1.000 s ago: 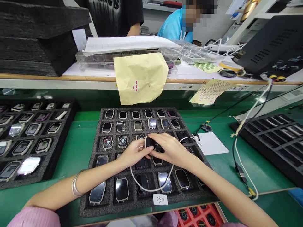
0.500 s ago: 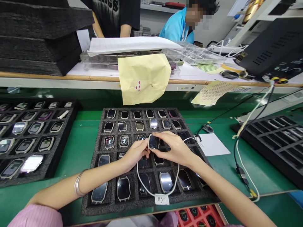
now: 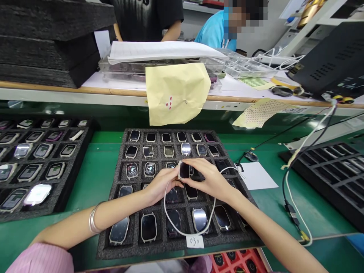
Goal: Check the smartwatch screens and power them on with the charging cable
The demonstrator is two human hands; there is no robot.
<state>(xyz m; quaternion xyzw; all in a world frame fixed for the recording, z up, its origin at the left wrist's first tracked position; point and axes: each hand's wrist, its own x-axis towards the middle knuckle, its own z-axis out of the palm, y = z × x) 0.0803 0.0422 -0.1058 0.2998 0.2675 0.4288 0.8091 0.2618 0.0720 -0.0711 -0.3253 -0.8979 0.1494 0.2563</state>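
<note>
Between my two hands, above the middle of the black foam tray (image 3: pixel 113 248), is a smartwatch case (image 3: pixel 184 170) with a dark screen. The fingers of my left hand (image 3: pixel 163 185) close on its left edge. My right hand (image 3: pixel 209 178) grips its top and right side between thumb and fingers. A white cable (image 3: pixel 176 230) loops from beneath my hands across the tray, bearing a paper tag (image 3: pixel 195 241) with handwritten digits. Several strapless watches lie in the tray's compartments; a few, such as the lit watch (image 3: pixel 149 169), show a dial. My hands hide some compartments.
Another foam tray of watches (image 3: pixel 61 189) lies on the left, and a slotted dark tray (image 3: pixel 335 178) on the right. White paper (image 3: pixel 257 176) rests beside the middle tray. A shelf edge (image 3: pixel 119 94) runs behind. Below the bench shows a red tray (image 3: pixel 239 261). Two people are beyond the shelf.
The watch case has turned slightly in my fingers, so its screen looks narrower. Both hands stay in nearly the same place. The person in black behind the shelf has shifted right.
</note>
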